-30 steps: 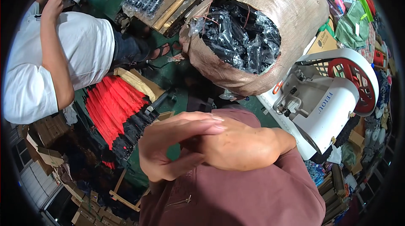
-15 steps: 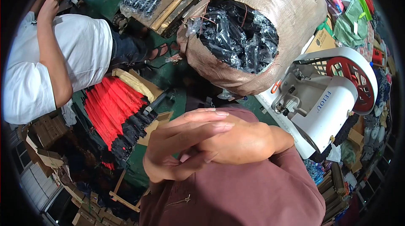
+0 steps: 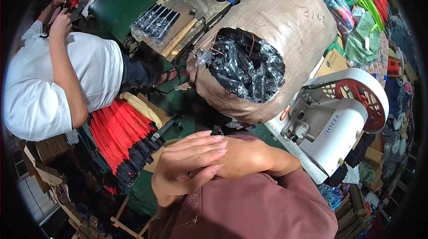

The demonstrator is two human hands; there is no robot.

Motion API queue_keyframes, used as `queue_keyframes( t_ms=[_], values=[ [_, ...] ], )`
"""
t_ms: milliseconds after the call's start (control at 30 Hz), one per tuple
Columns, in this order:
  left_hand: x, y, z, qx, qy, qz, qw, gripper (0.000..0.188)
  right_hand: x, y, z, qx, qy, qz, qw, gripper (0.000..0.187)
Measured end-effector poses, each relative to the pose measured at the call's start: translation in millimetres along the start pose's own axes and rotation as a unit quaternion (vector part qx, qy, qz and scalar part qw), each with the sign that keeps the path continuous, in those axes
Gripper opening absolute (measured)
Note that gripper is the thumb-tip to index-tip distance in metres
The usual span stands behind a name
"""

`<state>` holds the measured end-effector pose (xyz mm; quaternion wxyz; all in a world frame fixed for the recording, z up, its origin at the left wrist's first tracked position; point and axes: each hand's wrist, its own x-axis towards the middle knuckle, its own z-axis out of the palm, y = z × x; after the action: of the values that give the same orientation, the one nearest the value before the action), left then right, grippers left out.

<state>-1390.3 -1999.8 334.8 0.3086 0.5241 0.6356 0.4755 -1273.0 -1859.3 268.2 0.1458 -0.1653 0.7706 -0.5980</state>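
My left hand (image 3: 185, 165) lies across my right hand in front of my body, its fingers stretched out and slightly apart. The right hand (image 3: 240, 155) comes in from the right, back upward, and its fingers are hidden behind the left one. No held object shows in either hand. Beyond them, close by, lies a large woven sack (image 3: 298, 29) with a hole in its side. Through the hole show black pieces wrapped in clear plastic (image 3: 245, 67). To the right of my hands stands a white sewing machine (image 3: 336, 136) with a red handwheel (image 3: 360, 98).
A person in a white shirt (image 3: 84, 67) stands at the left, hands on something red. Folded red and black umbrellas (image 3: 120, 134) lie below. A worn bench (image 3: 178, 9) carries a hammer (image 3: 187, 31) and bagged black rods (image 3: 156, 22). Fabric and cartons crowd the right.
The view has tilted, so the sack and sewing machine sit lower in it. My hands stay together, the left over the right. The other person's hands have shifted slightly.
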Motion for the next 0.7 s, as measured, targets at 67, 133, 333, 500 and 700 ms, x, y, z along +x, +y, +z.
queue_keyframes(
  t_ms=[67, 133, 333, 500, 700],
  values=[
    [1.0, 1.0, -1.4, 0.006, 0.003, -0.003, 1.000, 0.033, -0.7, 2.2, -2.4, -0.013, -0.015, 0.002, 1.000, 0.030],
    [0.8, -4.3, 0.0, 0.021, -0.004, 0.006, 1.000, 0.032, -0.8, 1.3, -10.0, -0.035, -0.046, 0.011, 0.998, 0.031],
    [-1.1, 2.6, -9.1, 0.019, 0.062, -0.035, 0.997, 0.030, -8.8, 8.9, -55.2, -0.170, 0.174, 0.102, 0.965, 0.017],
    [-12.7, -28.4, -2.1, 0.047, 0.114, -0.030, 0.992, 0.031, -10.1, 81.7, -81.4, -0.351, 0.426, 0.230, 0.801, 0.029],
    [-19.8, -34.3, 7.7, 0.093, 0.084, -0.055, 0.991, 0.027, -17.3, 123.5, -68.1, -0.258, 0.337, 0.309, 0.851, 0.036]
  ],
)
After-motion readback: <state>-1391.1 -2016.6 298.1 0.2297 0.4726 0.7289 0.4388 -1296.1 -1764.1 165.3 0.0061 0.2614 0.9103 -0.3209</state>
